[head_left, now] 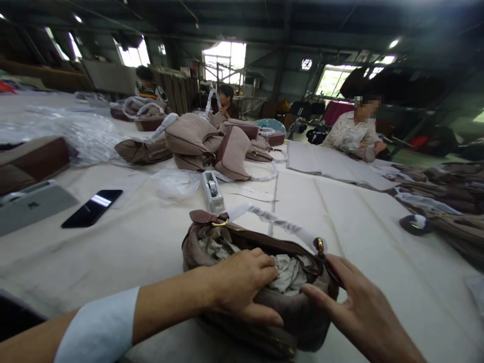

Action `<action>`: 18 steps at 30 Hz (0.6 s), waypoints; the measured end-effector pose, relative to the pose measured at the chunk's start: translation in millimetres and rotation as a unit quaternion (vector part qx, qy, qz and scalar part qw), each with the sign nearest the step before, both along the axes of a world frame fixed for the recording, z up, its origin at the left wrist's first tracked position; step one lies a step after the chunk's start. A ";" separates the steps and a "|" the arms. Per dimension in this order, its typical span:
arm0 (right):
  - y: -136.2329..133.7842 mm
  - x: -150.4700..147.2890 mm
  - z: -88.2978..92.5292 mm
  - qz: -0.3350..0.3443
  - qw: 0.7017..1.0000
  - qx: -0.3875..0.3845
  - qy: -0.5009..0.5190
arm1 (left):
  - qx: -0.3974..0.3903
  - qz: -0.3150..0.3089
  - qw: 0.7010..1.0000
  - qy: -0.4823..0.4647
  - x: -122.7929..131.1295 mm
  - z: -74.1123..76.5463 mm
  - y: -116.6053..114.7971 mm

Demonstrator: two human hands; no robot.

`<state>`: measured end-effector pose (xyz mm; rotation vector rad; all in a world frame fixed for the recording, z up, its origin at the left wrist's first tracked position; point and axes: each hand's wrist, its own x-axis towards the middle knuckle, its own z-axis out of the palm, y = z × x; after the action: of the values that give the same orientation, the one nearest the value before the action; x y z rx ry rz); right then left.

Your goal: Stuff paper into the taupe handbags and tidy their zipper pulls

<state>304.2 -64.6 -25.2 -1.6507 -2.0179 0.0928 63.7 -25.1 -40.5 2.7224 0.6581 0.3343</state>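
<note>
A taupe handbag (302,322) with brown trim lies open on the white table (359,232) right in front of me. Crumpled stuffing paper (289,272) fills its mouth, and its handle (276,222) is wrapped in white foam. My left hand (242,285) clutches the near edge of the bag opening, fingers curled in over the paper and thumb along the outside. My right hand (355,302) rests against the bag's right end beside a gold ring, fingers stretched out and thumb touching the bag's side.
A tape dispenser (212,191) stands just beyond the bag. A black phone (93,207) and a grey laptop (34,205) lie at left. Several finished handbags (200,143) pile up mid-table. More bags lie at right. Three people sit at the far side.
</note>
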 end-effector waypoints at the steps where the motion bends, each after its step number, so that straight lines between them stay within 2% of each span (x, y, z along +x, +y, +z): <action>1: -0.4 -7.3 -7.4 0.002 1.000 0.012 0.020 | 0.004 0.010 1.000 0.014 2.6 -3.2 2.5; 3: -1.3 -19.4 -17.9 -0.014 0.995 0.043 0.089 | 0.005 0.035 0.998 0.050 3.3 -9.1 7.5; 5: -3.2 -25.3 -25.8 -0.048 0.975 0.083 0.201 | -0.001 0.059 0.995 0.081 0.5 -13.1 10.5; 7: -5.4 -26.2 -33.8 -0.059 0.937 0.124 0.322 | -0.005 0.068 0.995 0.079 -1.7 -14.1 9.6; 10: -7.1 -25.9 -45.1 -0.020 0.885 0.155 0.439 | 0.004 0.085 0.996 0.009 2.7 -9.4 2.8; 13: -8.0 -28.0 -51.4 0.017 0.864 0.171 0.473 | -0.004 0.121 0.992 -0.035 14.9 -1.2 -1.5; 16: -10.5 -29.2 -53.6 0.035 0.856 0.193 0.478 | -0.056 0.157 0.986 -0.021 22.8 3.3 4.2; 18: -12.8 -28.7 -54.9 0.040 0.854 0.197 0.479 | -0.097 0.139 0.986 -0.002 22.7 2.1 12.7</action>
<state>275.5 -77.4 -80.1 -0.9429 -1.2073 0.4132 86.4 -12.5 -38.4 2.4472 1.0173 0.3227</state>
